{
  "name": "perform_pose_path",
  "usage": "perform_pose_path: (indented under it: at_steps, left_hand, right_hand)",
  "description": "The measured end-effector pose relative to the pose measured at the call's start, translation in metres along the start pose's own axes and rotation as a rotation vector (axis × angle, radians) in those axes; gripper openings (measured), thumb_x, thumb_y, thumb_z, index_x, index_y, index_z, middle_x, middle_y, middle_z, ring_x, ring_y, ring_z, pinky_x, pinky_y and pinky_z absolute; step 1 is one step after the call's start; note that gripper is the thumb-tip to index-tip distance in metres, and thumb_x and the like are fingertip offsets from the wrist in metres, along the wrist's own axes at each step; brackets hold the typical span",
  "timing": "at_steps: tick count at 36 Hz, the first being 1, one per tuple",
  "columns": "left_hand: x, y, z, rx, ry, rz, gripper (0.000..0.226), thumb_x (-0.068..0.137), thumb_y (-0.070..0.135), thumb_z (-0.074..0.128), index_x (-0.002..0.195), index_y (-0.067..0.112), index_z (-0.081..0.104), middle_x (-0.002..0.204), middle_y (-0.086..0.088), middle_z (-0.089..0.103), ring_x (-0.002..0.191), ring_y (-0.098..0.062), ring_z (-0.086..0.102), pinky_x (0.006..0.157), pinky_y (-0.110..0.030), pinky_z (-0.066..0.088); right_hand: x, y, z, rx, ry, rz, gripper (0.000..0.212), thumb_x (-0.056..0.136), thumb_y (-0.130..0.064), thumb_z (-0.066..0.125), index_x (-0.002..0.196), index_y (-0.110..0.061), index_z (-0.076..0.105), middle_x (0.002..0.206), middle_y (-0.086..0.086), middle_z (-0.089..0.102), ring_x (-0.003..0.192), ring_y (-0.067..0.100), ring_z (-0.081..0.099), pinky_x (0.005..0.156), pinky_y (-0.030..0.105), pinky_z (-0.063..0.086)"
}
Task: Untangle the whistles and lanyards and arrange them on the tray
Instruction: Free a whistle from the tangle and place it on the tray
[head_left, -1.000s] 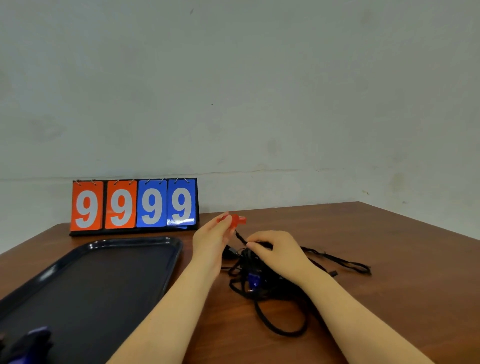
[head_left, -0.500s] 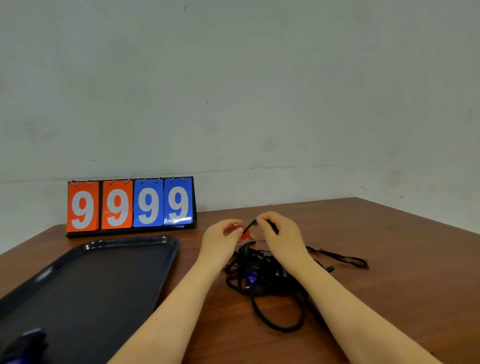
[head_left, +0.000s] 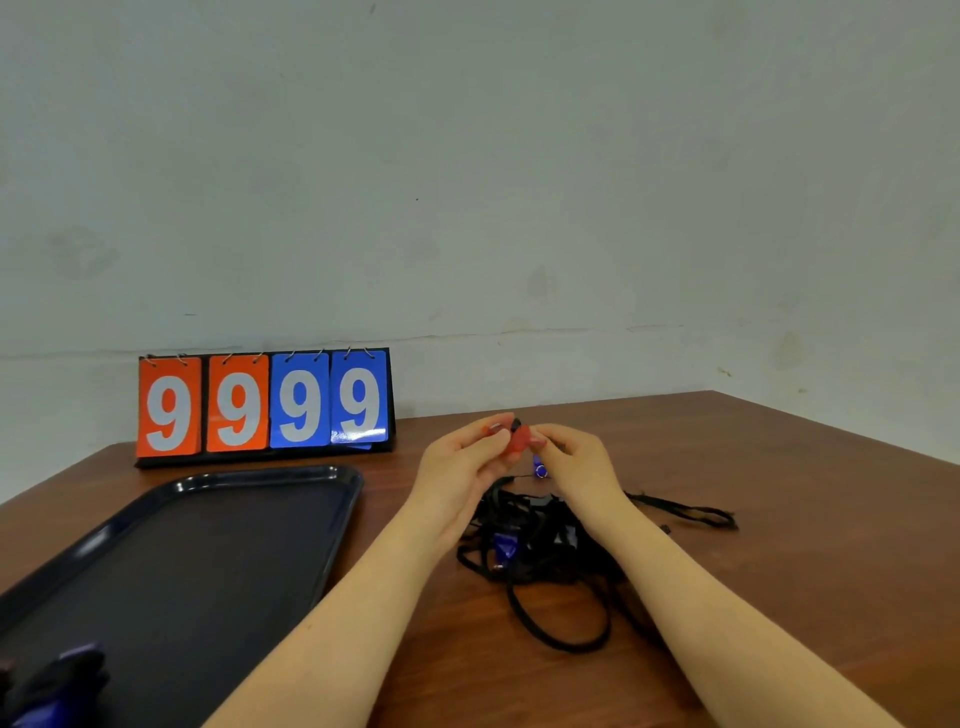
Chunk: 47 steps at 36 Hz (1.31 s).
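Head view: both hands meet above the brown wooden counter (head_left: 779, 519), pinching the small red plastic whistle (head_left: 519, 440) between them. The left hand (head_left: 467, 462) grips it from its side with curled fingers; the right hand (head_left: 576, 462) pinches it from the opposite side. Directly below the hands lies the black tangle of cord lanyards (head_left: 540, 540), a blue whistle (head_left: 505, 546) caught in it. The dark plastic tray (head_left: 332, 475) lies beyond the left hand, nearer that hand, so I judge it suits carrying across.
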<state>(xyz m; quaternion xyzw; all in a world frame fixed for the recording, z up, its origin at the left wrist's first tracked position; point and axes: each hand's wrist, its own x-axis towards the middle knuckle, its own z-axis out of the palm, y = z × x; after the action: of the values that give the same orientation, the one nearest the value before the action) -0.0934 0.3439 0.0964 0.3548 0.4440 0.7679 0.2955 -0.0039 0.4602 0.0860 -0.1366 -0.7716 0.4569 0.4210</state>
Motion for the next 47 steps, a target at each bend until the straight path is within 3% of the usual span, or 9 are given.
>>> perform_pose_path:
  at_steps: [6,13,19,21,27,30,37,43,47]
  left_hand:
    - [-0.001,0.000,-0.003,-0.033,0.055,0.039,0.024,0.094,-0.001,0.051,0.116,0.000,0.061,0.098,-0.017,0.074,0.095,-0.021,0.071,0.079,-0.024,0.056]
    - [0.007,-0.006,-0.016,0.273,0.208,0.045,0.020,0.088,0.018,0.067,0.106,0.024,0.071,0.106,-0.005,0.073,0.111,-0.021,0.063,0.108,-0.044,0.040]
    - [0.009,-0.009,-0.020,0.409,0.243,0.113,0.022,0.090,0.013,0.064,0.106,0.026,0.068,0.100,0.002,0.072,0.101,-0.011,0.065,0.086,-0.023,0.053]
    - [0.009,-0.009,-0.021,0.482,0.249,0.134,0.024,0.090,0.011,0.064,0.108,0.027,0.067,0.099,0.007,0.069,0.096,-0.007,0.064,0.072,-0.014,0.051]
    - [0.011,-0.009,-0.020,0.636,0.175,0.141,0.029,0.092,0.016,0.062,0.118,0.028,0.065,0.100,0.013,0.066,0.101,-0.004,0.061,0.086,-0.019,0.047]
    - [0.007,-0.007,-0.016,0.623,0.114,0.143,0.029,0.092,0.016,0.061,0.118,0.030,0.064,0.105,0.009,0.068,0.101,-0.004,0.062,0.085,-0.017,0.048]
    - [-0.001,0.000,-0.013,0.592,-0.034,0.072,0.025,0.094,0.017,0.059,0.110,0.035,0.066,0.108,0.006,0.072,0.100,-0.005,0.067,0.089,-0.022,0.052]
    - [-0.004,0.003,-0.011,0.498,-0.117,-0.001,0.030,0.095,0.016,0.057,0.123,0.020,0.065,0.109,-0.001,0.073,0.105,-0.014,0.068,0.098,-0.031,0.048]
    - [-0.007,0.006,-0.007,0.305,-0.159,-0.010,0.029,0.095,0.008,0.053,0.121,0.013,0.065,0.111,-0.005,0.072,0.106,-0.017,0.067,0.093,-0.028,0.051]
  right_hand:
    - [-0.006,0.010,0.011,-0.227,-0.158,-0.121,0.023,0.099,-0.021,0.049,0.100,-0.025,0.072,0.088,-0.014,0.070,0.082,-0.004,0.061,0.077,0.017,0.048]
    - [-0.010,0.005,0.013,-0.430,-0.271,-0.162,0.029,0.101,-0.025,0.045,0.122,-0.031,0.063,0.076,-0.022,0.058,0.073,-0.006,0.055,0.069,0.013,0.041]
    - [-0.008,0.005,0.014,-0.549,-0.340,-0.221,0.032,0.100,-0.031,0.043,0.125,-0.027,0.063,0.114,-0.013,0.067,0.102,0.001,0.059,0.093,0.024,0.047]
    - [-0.008,0.003,0.015,-0.510,-0.342,-0.225,0.028,0.100,-0.030,0.043,0.117,-0.028,0.066,0.110,-0.012,0.068,0.101,0.001,0.059,0.091,0.024,0.047]
    - [-0.007,-0.003,0.007,-0.247,-0.115,-0.207,0.026,0.098,-0.023,0.046,0.078,-0.027,0.062,0.078,-0.004,0.065,0.076,0.011,0.060,0.072,0.028,0.048]
    - [-0.006,-0.004,0.004,-0.158,-0.034,-0.187,0.027,0.099,-0.020,0.047,0.077,-0.022,0.063,0.076,-0.007,0.064,0.072,0.001,0.058,0.066,0.012,0.043]
    - [-0.003,-0.002,0.000,-0.054,0.020,-0.093,0.028,0.099,-0.025,0.050,0.073,-0.028,0.060,0.061,-0.021,0.058,0.063,-0.005,0.052,0.061,0.009,0.040]
    - [0.001,-0.003,-0.004,-0.024,0.021,-0.011,0.022,0.095,-0.029,0.056,0.080,-0.018,0.069,0.067,-0.007,0.062,0.060,-0.002,0.055,0.061,0.013,0.045]
    - [-0.001,-0.005,-0.006,0.117,-0.013,0.089,0.035,0.094,-0.027,0.058,0.087,0.007,0.065,0.061,0.005,0.051,0.045,0.005,0.043,0.046,0.013,0.039]
